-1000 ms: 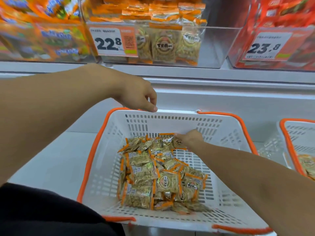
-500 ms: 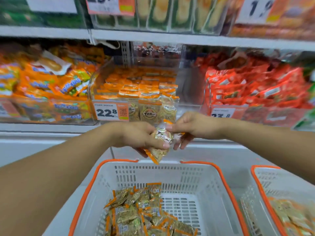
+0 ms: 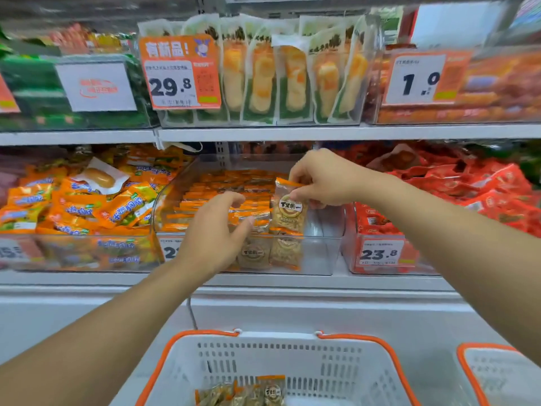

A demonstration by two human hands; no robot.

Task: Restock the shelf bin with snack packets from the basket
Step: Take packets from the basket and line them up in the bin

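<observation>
My right hand point(image 3: 325, 178) pinches the orange top of a snack packet point(image 3: 289, 210), clear with an orange trim and a round label, and holds it upright over the right part of the clear shelf bin point(image 3: 322, 253). Rows of the same packets point(image 3: 228, 197) fill the bin's left and middle. In front of the bin, my left hand point(image 3: 216, 232) hovers with relaxed fingers, holding nothing. Below, the white basket with an orange rim point(image 3: 345, 361) shows a few more packets point(image 3: 251, 392) at the frame's bottom edge.
An orange-packet bin point(image 3: 79, 206) stands to the left, a red-packet bin point(image 3: 439, 206) with a 23.8 tag to the right. The upper shelf point(image 3: 292, 131) overhangs the bin, carrying green-and-white packs. A second basket point(image 3: 497, 373) sits at lower right.
Both hands rose from basket level to the shelf bin. My left hand let go of the packet; my right hand alone now holds it over the bin. The view tilted upward.
</observation>
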